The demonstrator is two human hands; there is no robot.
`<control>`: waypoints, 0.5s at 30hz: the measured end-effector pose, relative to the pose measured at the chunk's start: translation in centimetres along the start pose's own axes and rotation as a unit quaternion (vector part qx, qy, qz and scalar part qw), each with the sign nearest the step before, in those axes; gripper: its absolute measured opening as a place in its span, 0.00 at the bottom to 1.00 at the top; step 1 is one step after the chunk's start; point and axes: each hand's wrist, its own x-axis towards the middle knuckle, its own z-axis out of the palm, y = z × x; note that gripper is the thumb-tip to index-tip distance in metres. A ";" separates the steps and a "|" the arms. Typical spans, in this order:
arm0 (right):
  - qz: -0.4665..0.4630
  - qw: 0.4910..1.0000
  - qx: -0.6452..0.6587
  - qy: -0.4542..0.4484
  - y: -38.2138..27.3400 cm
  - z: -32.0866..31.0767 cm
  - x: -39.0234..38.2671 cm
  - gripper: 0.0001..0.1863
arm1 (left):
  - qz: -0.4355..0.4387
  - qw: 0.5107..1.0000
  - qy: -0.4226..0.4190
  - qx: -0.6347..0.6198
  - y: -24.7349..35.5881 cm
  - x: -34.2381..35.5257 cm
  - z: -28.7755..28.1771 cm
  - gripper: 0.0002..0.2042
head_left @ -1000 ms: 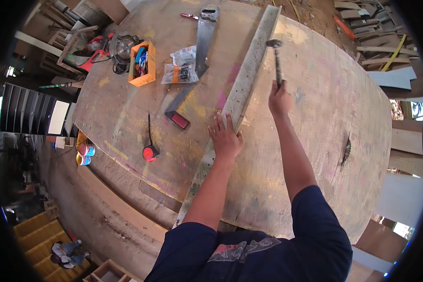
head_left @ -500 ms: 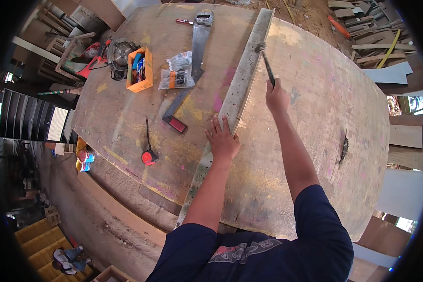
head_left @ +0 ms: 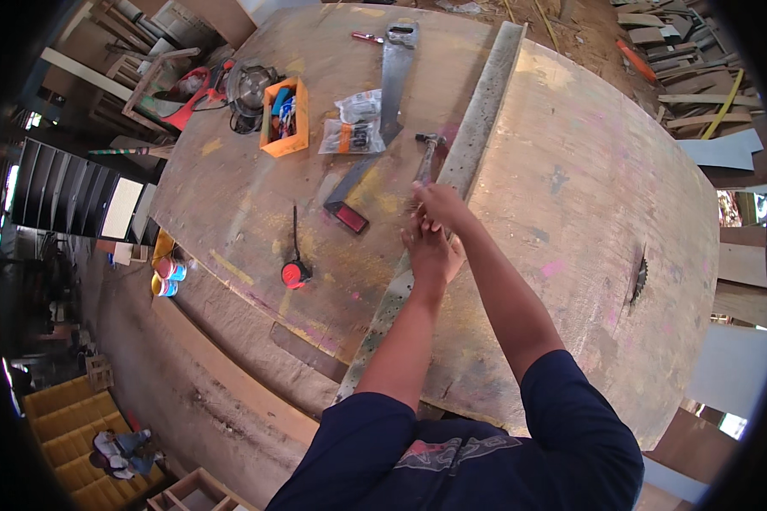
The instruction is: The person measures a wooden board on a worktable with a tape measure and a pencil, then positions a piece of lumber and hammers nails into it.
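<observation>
Hammer [head_left: 425, 155]: a slim handle with a small dark metal head, held over the middle of the workbench, its head just beside the plank's left edge.
Right hand [head_left: 435, 207]: fingers closed tight round the lower end of the hammer handle.
Left hand [head_left: 432, 253]: laid on the plank just below the right hand, touching it; whether the fingers were spread or curled could not be told.
Plank [head_left: 477, 123]: long, narrow, grey and weathered, running from the far edge of the workbench to its near edge.
Workbench [head_left: 571, 213]: a broad sheet of worn, stained plywood; a toothed circular blade [head_left: 638, 278] rose through a slot near its right edge.
Handsaw [head_left: 394, 72]: flat steel blade, lying toward the far edge, left of the plank.
Orange tray [head_left: 284, 117]: rectangular, holding small items, near the far left corner.
Clear bags [head_left: 354, 123]: crinkled plastic, between tray and handsaw.
Red tape measure [head_left: 296, 272]: round, near the left edge.
</observation>
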 end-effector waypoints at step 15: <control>-0.094 0.976 -0.193 -0.020 3.2 0.9 -32.2 0.19 | -0.022 0.994 0.077 -0.068 -1.3 -0.3 0.0 0.42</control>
